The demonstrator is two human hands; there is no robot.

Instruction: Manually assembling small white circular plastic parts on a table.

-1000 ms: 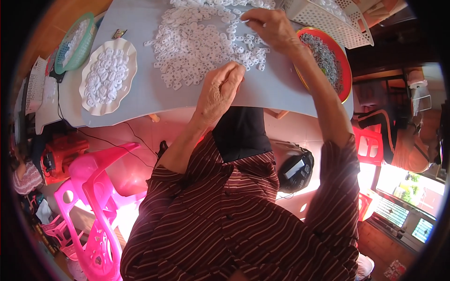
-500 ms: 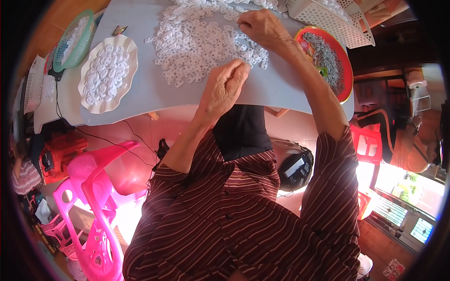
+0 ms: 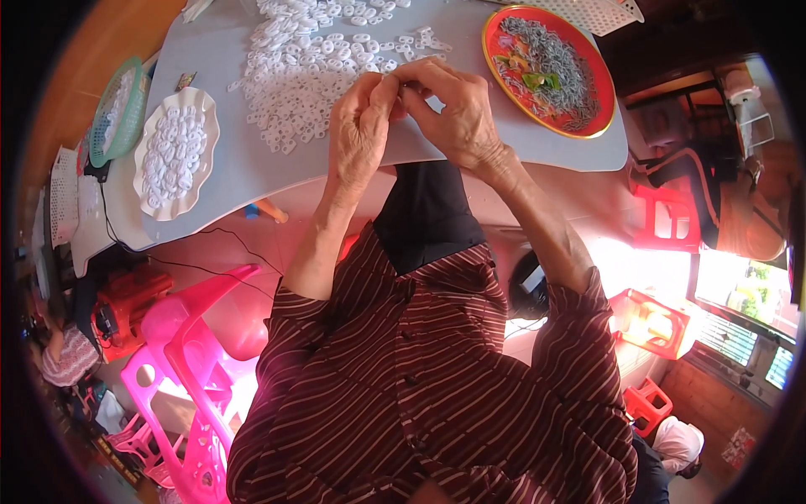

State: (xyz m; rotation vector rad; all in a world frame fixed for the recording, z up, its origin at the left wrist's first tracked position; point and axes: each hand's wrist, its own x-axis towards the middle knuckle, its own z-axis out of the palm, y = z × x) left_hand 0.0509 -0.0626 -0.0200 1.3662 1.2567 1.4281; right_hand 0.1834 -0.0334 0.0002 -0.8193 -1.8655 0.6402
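Note:
My left hand and my right hand meet over the near part of the grey table. Their fingertips are pinched together around something small that I cannot make out. Between the right thumb and fingers a bit of white shows. Just beyond and left of the hands spreads a loose pile of small white plastic pieces with holes. To the right, a red plate with a gold rim holds many small grey metal-looking pieces and some coloured bits, green and yellow among them.
At the left, a white scalloped dish is full of white pieces, with a green basket beyond it. A white perforated basket stands at the far right. A pink plastic chair is below left; red stools are at right.
My right hand has come back from the far side of the pile to meet the left. Both now pinch together. The view has shifted, showing more of the red plate.

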